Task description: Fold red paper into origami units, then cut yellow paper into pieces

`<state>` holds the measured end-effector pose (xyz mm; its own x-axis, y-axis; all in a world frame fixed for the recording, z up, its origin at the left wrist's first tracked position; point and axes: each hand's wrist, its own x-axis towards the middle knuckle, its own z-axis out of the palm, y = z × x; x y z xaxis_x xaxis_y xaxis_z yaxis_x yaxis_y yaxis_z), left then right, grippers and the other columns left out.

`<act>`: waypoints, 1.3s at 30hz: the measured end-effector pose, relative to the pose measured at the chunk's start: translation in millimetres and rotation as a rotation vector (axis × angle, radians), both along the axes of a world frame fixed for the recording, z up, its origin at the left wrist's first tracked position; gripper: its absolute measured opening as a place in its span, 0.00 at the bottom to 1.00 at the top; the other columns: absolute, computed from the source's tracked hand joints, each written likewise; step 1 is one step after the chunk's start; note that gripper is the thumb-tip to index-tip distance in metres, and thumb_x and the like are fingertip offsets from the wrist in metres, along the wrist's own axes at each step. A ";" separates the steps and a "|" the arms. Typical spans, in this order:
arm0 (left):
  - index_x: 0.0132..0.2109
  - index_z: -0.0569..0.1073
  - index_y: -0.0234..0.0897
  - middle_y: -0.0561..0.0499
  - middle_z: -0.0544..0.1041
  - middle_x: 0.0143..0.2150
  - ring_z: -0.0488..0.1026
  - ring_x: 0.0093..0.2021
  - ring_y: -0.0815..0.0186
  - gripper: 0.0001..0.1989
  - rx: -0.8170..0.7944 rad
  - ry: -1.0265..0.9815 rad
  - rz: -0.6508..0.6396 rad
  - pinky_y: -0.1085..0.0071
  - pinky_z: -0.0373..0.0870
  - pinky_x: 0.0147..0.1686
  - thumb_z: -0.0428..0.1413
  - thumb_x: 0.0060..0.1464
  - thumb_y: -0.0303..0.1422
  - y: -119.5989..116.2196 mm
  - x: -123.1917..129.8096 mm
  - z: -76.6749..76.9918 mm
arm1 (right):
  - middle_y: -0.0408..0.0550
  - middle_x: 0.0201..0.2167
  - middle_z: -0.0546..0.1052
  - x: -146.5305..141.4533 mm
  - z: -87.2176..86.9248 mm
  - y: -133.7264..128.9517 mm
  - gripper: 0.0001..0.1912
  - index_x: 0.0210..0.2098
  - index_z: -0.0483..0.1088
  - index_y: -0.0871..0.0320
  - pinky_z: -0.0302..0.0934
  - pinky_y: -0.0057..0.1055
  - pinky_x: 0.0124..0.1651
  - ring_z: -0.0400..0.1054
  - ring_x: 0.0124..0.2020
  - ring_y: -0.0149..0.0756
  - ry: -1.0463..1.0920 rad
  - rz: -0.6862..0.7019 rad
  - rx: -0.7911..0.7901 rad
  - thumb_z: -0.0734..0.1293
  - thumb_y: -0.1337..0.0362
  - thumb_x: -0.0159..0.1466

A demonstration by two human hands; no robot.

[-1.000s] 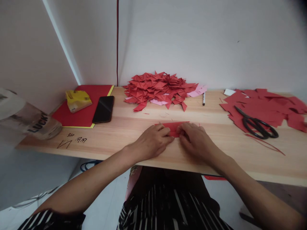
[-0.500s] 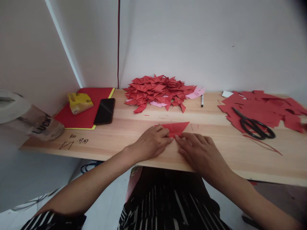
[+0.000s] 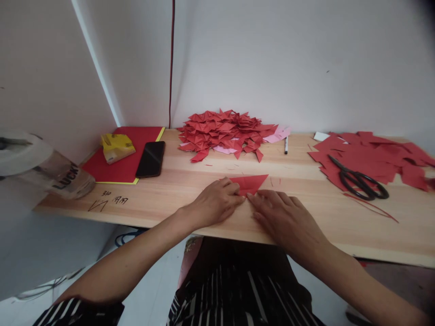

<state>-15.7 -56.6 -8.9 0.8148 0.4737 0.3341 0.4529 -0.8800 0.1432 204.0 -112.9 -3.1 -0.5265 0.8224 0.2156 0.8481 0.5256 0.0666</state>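
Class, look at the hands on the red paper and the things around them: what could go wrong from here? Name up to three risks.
1. The left hand and right hand are at the red paper; if either slips, a crease might end up crooked.
2. The scissors lie partly on the loose red sheets, so pulling a sheet could drag them.
3. The piled folded pieces look loosely stacked and might slide if bumped.
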 end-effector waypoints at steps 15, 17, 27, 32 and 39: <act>0.41 0.71 0.34 0.48 0.73 0.41 0.68 0.43 0.63 0.05 -0.124 -0.051 0.071 0.67 0.66 0.42 0.55 0.59 0.31 16.6 11.5 1.3 | 0.52 0.42 0.76 14.1 4.0 32.9 0.12 0.44 0.77 0.53 0.58 0.38 0.43 0.69 0.43 0.43 0.169 0.070 -0.127 0.62 0.65 0.68; 0.39 0.72 0.34 0.47 0.73 0.39 0.67 0.41 0.62 0.04 -0.102 -0.021 0.095 0.66 0.65 0.42 0.56 0.58 0.31 19.1 16.2 2.9 | 0.51 0.41 0.77 15.0 3.1 35.3 0.11 0.42 0.77 0.54 0.58 0.39 0.44 0.69 0.43 0.43 0.179 0.063 -0.137 0.62 0.65 0.68; 0.41 0.75 0.34 0.49 0.75 0.36 0.69 0.39 0.65 0.07 -0.198 -0.200 0.157 0.68 0.66 0.40 0.58 0.58 0.34 26.9 16.5 -7.2 | 0.51 0.40 0.76 5.6 0.0 45.4 0.09 0.43 0.71 0.58 0.58 0.38 0.44 0.68 0.42 0.44 0.219 0.022 -0.114 0.63 0.62 0.68; 0.42 0.77 0.37 0.49 0.76 0.38 0.71 0.42 0.65 0.10 -0.170 -0.191 0.114 0.67 0.67 0.43 0.52 0.63 0.35 29.2 15.0 -12.7 | 0.50 0.39 0.76 2.0 -0.1 48.2 0.08 0.39 0.72 0.57 0.59 0.37 0.44 0.68 0.42 0.42 0.332 0.042 -0.148 0.62 0.63 0.68; 0.41 0.75 0.35 0.48 0.77 0.39 0.71 0.41 0.66 0.08 -0.188 -0.259 0.184 0.69 0.68 0.41 0.53 0.62 0.34 22.6 15.3 -6.1 | 0.48 0.36 0.77 1.9 -0.6 57.3 0.09 0.35 0.72 0.56 0.60 0.35 0.44 0.68 0.40 0.38 0.507 0.060 -0.204 0.60 0.64 0.68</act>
<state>-0.5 -34.0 -15.1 0.6103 0.6772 0.4109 0.5285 -0.7346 0.4255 206.0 -55.5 -3.7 -0.4453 0.8459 0.2935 0.7155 0.5333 -0.4512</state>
